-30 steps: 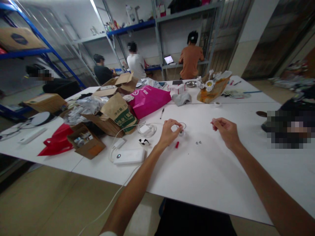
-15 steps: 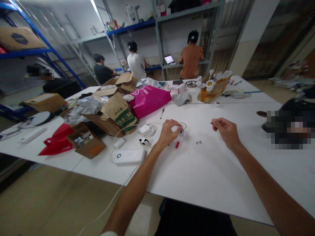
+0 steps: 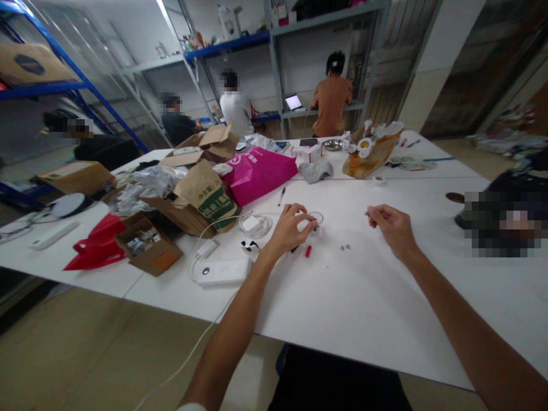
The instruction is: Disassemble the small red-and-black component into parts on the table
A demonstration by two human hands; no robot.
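Observation:
My left hand (image 3: 291, 229) is over the table, its thumb and index finger closed together at a small clear item (image 3: 317, 229) that is too small to name. Just behind those fingertips is a thin dark ring (image 3: 317, 214). A short red piece (image 3: 308, 251) lies on the white surface in front of that hand, and a dark object (image 3: 295, 249) is partly covered by it. To the right, my right hand (image 3: 391, 226) is held in a pinch; whatever its fingertips have is too small to make out. Two tiny grey pieces (image 3: 345, 247) lie between the hands.
Left of my forearm are a white power bank (image 3: 225, 272), a coiled white cable (image 3: 256, 227) and a small black-and-white item (image 3: 249, 245). Beyond stand an open cardboard box (image 3: 148, 251), a paper bag (image 3: 205, 197) and a magenta bag (image 3: 261, 174). Several people sit farther back.
My left hand has shifted slightly, its fingers raised and bent a little more over the small clear item. The dark object beneath it shows more. My right hand keeps its pinch almost unmoved.

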